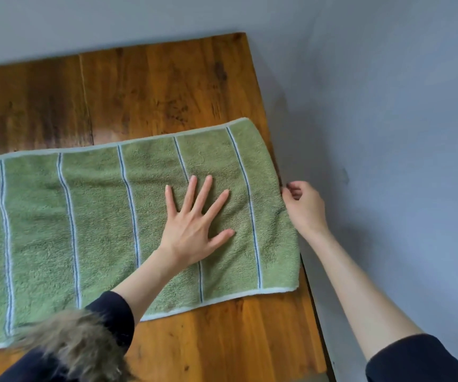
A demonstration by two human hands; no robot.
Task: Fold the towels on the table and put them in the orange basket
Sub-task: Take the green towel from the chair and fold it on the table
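The green striped towel (112,216) lies spread flat across the middle of the frame, running off the left edge and ending at lower right, where its short end sits right at the bench's right edge. It is one flat layer as far as can be seen, so the folding looks barely begun. The left hand (194,230), at centre frame, lies flat on the cloth with its fingers straight and splayed, pressing it down and grasping nothing. The right hand (303,206), at centre right, is off the side of the bench with its fingers curled at the towel's right-hand edge; it seems to be pinching that edge, though the contact is too small to be sure of. The main risk, as I judge it, is at this end: the towel has no spare bench beyond it, so a loose pinch or a pull outward could let the end slide off and drag the cloth askew. If the right hand lifts the end over while the left palm presses too near it, the cloth may bunch beneath the palm and the fold come out crooked, its white hems unmatched. The wooden bench (153,84) stands against a grey wall (387,106). The orange basket is not in view.
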